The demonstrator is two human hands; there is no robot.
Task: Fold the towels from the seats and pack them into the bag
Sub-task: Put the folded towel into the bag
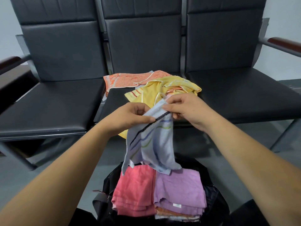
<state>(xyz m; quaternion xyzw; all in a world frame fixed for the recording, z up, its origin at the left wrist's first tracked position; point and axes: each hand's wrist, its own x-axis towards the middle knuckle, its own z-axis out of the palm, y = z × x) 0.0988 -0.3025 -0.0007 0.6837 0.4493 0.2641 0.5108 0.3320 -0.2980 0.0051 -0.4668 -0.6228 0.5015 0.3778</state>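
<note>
Pale blue towel [153, 144] held up over black bag [216, 198]

Head view. Pinched along its top edge at centre frame by left hand [130, 118] and right hand [185, 108], thumbs and fingers closed on the cloth, hands close together. Hanging crumpled, lower end over folded stacks at bottom centre: pink towels [135, 193] on the left, purple towels [179, 190] on the right, both inside the bag. Behind the hands, on middle seat [117, 101]: yellow towel [162, 90], rumpled, partly over orange towel [130, 79], lying flat.
</note>
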